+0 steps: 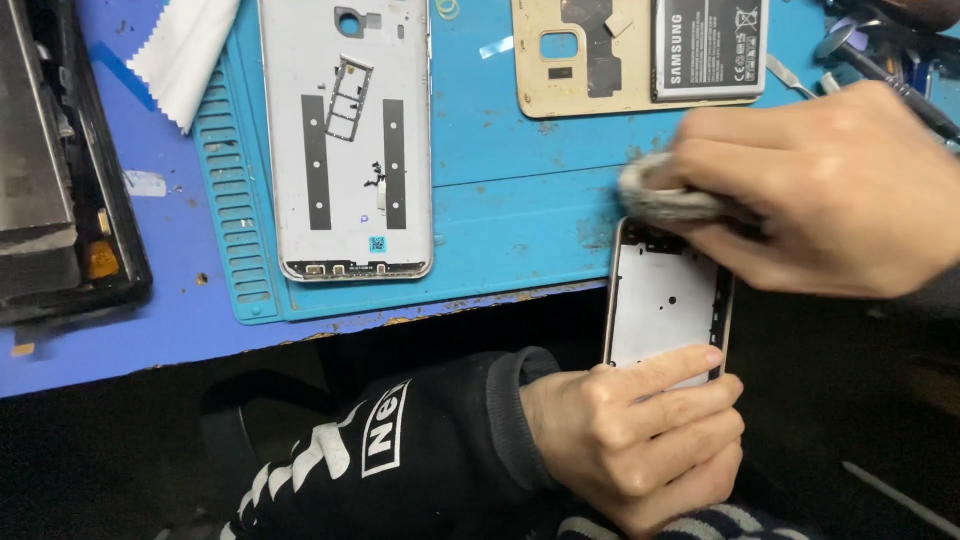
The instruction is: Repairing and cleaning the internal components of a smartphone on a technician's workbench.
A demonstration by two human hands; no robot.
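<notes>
The fingers (700, 208) of the right hand (820, 190) are pinching a small grey wad of cloth (665, 198) against the top edge of a white, gold-rimmed phone frame (665, 300), which is sitting just off the front edge of the bench (150, 330). The left hand (630, 440) is gripping the frame's lower end, fingers curled tight around it. Further back, on a teal ribbed work mat (500, 150), a silver phone back cover (345, 140) and a gold cover with a grey battery (708, 48) are lying apart.

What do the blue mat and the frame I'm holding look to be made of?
Blue mat: likely silicone rubber, matte, with moulded ribs along its left edge. Phone frame, in the left hand: seemingly metal, with a pale flat inner plate and a thin gold-toned rim.
</notes>
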